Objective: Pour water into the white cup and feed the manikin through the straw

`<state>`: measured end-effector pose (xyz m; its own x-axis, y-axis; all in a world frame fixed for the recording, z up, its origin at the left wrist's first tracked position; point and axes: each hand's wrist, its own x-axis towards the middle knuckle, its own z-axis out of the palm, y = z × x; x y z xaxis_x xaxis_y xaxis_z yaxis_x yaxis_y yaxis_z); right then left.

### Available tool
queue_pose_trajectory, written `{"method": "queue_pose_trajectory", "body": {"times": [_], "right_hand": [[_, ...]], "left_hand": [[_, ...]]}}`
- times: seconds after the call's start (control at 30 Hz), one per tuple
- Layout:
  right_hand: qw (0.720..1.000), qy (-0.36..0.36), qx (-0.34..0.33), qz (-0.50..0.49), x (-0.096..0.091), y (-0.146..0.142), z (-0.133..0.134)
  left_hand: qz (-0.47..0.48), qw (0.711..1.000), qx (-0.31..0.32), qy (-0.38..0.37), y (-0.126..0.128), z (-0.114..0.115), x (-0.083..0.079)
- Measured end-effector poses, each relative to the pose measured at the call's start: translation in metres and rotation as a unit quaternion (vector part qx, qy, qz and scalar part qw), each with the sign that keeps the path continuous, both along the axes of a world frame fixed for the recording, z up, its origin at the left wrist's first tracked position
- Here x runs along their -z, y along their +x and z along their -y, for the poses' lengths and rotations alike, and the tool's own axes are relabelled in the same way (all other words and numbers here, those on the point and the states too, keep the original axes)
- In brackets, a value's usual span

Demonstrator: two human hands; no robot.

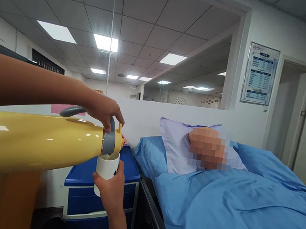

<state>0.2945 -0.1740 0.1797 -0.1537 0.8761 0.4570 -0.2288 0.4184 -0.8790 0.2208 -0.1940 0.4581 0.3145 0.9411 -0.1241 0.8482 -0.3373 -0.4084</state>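
Wrapped round the grey handle of a yellow thermos jug (33, 143), my left hand (105, 112) has its thumb and a finger close to the lid at the front. The jug lies tipped almost level, its spout end lowest at the rim of a white cup (107, 167). My right hand (113, 188) grips that cup from below and the right side, holding it roughly upright. A dark mark shows on the cup's side beside my fingers. Whether liquid is running from the spout I cannot tell.
A blue bedside cabinet (84, 173) with drawers stands behind the cup. To its right is a bed with a blue quilt (227, 213) and a pale purple pillow (171, 145), where a person's blurred head rests. The bed's dark side rail (153, 220) runs along its near edge.
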Motion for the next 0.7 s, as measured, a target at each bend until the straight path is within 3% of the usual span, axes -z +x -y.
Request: {"method": "queue_pose_trajectory", "body": {"times": [0.23, 0.5, 0.7], "right_hand": [[0.999, 0.007, 0.050, -0.008, -0.004, -0.002, 0.000], [0.999, 0.019, 0.031, -0.028, -0.011, -0.006, 0.006], [0.999, 0.023, 0.019, -0.030, -0.013, -0.007, 0.009]], "left_hand": [[0.025, 1.000, 0.001, 0.007, 0.000, 0.011, -0.012], [-0.035, 0.999, -0.034, 0.022, 0.011, 0.023, -0.025], [-0.018, 0.998, -0.066, 0.011, 0.011, 0.023, -0.028]]}}
